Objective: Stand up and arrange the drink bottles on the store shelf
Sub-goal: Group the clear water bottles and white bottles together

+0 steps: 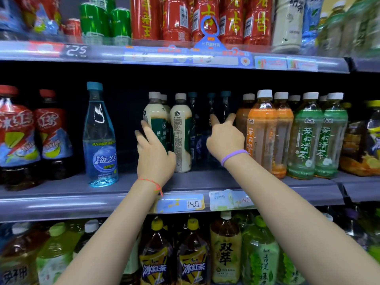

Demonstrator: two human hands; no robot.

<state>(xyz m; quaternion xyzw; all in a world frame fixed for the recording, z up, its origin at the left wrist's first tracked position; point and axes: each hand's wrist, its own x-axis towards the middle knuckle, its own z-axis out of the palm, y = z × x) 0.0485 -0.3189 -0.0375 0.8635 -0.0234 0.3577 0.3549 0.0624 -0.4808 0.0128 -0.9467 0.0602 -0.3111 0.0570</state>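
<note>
Two milk-tea bottles [159, 124] stood upright mid-shelf [61, 194]. Left hand [153, 153] fingers curled round the nearer one's labelled waist; right hand [225, 138] fingers spread wide, holding nothing, toward dark bottles [211, 120] behind. Likely full, heavy, slick plastic; best gripped mid-body.

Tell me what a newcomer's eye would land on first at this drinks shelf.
Two bare arms reach into the middle shelf: the left hand wraps a cream and green milk tea bottle, while the right hand, fingers spread, stretches toward dark bottles set further back. Left of them a tall blue water bottle stands alone, and a row of red bottles fills the shelf above.
</note>
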